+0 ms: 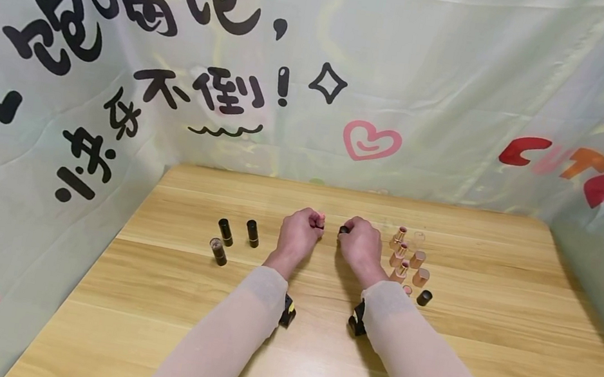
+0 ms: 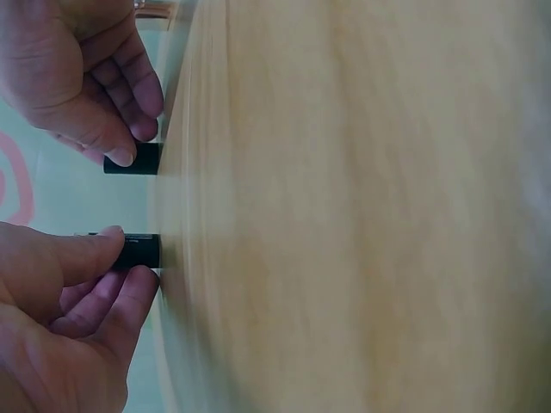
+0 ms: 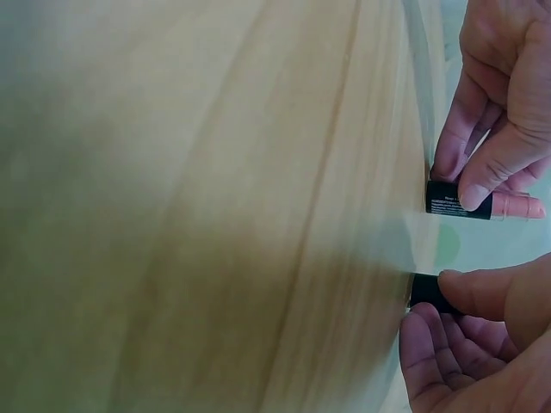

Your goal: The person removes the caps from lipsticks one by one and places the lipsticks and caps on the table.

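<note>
We hold both hands side by side over the middle of the wooden surface (image 1: 310, 372), each with its fingers curled around a small lipstick part. Our left hand (image 1: 300, 232) grips a lipstick base (image 1: 321, 220) whose pink top peeks out just past the knuckles; in the right wrist view its thumb and fingers (image 3: 482, 185) pinch a black printed tube with a pink tip (image 3: 461, 205), its end touching the surface. Our right hand (image 1: 362, 244) pinches a black cap (image 1: 343, 229) between thumb and curled fingers, and the cap (image 3: 430, 292) also stands with its end on the surface. The two pieces are near each other but apart, a narrow gap showing between the fingertips of the two hands. In the left wrist view both black cylinders (image 2: 138, 158) stand side by side on the surface edge, each clamped by its own hand. Well to the outside of our left fingers stand three closed black lipstick tubes (image 1: 224, 232). Just outside our right fingers sits a cluster of rose-gold lipstick bases (image 1: 403, 254), and nearer the wrist a single loose black cap (image 1: 424, 298). Printed fabric (image 1: 122, 57) walls the surface on three sides.
</note>
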Demonstrator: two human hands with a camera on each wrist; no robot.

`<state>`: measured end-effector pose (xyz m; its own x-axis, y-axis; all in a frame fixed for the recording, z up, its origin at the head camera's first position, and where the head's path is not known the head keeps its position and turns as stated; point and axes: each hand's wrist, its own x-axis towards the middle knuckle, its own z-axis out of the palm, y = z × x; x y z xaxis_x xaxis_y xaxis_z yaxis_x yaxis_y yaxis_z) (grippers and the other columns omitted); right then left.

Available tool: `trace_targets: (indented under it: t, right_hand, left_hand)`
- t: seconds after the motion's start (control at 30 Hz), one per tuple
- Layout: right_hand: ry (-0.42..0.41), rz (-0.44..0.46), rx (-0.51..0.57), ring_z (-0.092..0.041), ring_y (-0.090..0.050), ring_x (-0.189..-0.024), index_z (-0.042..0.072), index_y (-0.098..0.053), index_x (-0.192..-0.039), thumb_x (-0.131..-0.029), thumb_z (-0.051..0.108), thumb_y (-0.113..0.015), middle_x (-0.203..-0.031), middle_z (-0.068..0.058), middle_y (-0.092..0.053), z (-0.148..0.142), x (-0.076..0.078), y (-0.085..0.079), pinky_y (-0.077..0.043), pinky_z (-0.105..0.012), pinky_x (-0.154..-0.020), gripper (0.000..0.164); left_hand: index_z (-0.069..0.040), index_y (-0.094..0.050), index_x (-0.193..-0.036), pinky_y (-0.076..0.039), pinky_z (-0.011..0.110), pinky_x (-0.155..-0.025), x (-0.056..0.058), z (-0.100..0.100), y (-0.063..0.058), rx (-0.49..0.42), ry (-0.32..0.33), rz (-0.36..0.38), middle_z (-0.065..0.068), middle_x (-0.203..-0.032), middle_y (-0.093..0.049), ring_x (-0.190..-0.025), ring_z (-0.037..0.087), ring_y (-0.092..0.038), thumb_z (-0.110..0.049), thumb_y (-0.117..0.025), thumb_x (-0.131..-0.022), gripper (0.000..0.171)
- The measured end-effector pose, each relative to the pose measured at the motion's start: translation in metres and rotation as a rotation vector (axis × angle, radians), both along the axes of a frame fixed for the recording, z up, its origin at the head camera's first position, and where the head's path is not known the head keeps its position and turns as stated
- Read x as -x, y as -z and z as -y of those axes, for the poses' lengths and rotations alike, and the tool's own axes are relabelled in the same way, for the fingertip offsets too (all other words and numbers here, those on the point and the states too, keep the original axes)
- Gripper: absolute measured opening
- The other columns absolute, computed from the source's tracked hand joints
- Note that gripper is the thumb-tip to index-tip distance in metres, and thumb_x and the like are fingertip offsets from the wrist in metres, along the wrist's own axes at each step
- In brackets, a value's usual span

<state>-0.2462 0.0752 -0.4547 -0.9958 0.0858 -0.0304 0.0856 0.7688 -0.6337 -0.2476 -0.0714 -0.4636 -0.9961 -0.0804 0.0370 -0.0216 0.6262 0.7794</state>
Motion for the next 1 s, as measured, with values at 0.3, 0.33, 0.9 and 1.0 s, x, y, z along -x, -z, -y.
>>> trace_targets:
  t: [0.3, 0.33, 0.9, 1.0]
  right_hand:
    - [0.005, 0.007, 0.001, -0.038, -0.069, -0.115, 0.007, -0.072, -0.122, -0.1, 0.019, -0.069, -0.12, -0.015, -0.076, 0.0006, 0.0003, 0.0009, -0.054, -0.053, -0.1, 0.024]
    - [0.003, 0.007, 0.0, -0.038, -0.069, -0.115, 0.007, -0.072, -0.122, -0.1, 0.019, -0.069, -0.12, -0.015, -0.076, 0.0006, 0.0004, 0.0009, -0.054, -0.053, -0.1, 0.024]
    - [-0.006, -0.008, -0.007, -0.039, -0.069, -0.115, 0.007, -0.073, -0.123, -0.1, 0.018, -0.069, -0.121, -0.014, -0.076, 0.0004, 0.0018, 0.0037, -0.054, -0.053, -0.1, 0.026]
    - [-0.002, 0.003, -0.005, -0.039, -0.068, -0.116, 0.007, -0.072, -0.124, -0.1, 0.019, -0.07, -0.122, -0.015, -0.075, 0.0004, 0.0015, 0.0037, -0.054, -0.053, -0.101, 0.027]
  left_hand:
    - [-0.015, -0.073, -0.105, -0.058, 0.027, -0.081, 0.0011, 0.0007, 0.0011, 0.014, -0.005, 0.004, -0.003, -0.097, -0.076, -0.09, 0.012, -0.069, -0.009, -0.079, -0.095, 0.014]
    - [-0.015, -0.073, -0.105, -0.058, 0.027, -0.081, 0.0012, 0.0007, 0.0012, 0.014, -0.005, 0.004, -0.003, -0.097, -0.076, -0.09, 0.012, -0.069, -0.009, -0.079, -0.095, 0.014]
    - [-0.015, -0.072, -0.107, -0.058, 0.028, -0.084, 0.0011, -0.0012, 0.0005, 0.019, -0.011, 0.024, -0.005, -0.098, -0.076, -0.091, 0.011, -0.069, -0.01, -0.079, -0.095, 0.015]
    - [-0.015, -0.072, -0.108, -0.058, 0.028, -0.085, 0.0011, -0.0015, 0.0009, -0.003, -0.01, 0.029, -0.005, -0.099, -0.076, -0.091, 0.011, -0.069, -0.008, -0.079, -0.095, 0.017]
